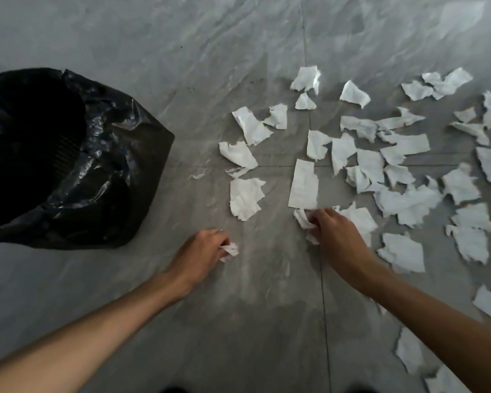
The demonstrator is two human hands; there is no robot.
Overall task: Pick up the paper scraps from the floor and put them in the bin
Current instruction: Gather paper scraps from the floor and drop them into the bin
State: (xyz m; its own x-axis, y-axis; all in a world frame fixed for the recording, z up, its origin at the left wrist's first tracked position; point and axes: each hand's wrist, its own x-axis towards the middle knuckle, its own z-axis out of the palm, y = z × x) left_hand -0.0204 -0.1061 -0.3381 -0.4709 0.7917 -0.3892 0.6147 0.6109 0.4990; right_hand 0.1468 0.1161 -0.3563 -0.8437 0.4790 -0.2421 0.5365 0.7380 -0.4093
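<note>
Several torn white paper scraps [363,165] lie scattered over the grey marbled floor, mostly in the middle and on the right. A bin [17,143] lined with a black plastic bag stands at the left, its mouth open and dark inside. My left hand [201,253] is low at the centre, fingers closed on a small crumpled scrap [229,251]. My right hand [335,231] is just right of centre, gripping a bunched scrap [302,219] at the near end of a long rectangular scrap [304,184].
The black bag's loose skirt [136,165] spreads over the floor toward the scraps. Tile seams [322,279] cross under my hands. More scraps [408,353] trail along the right edge beside my right forearm.
</note>
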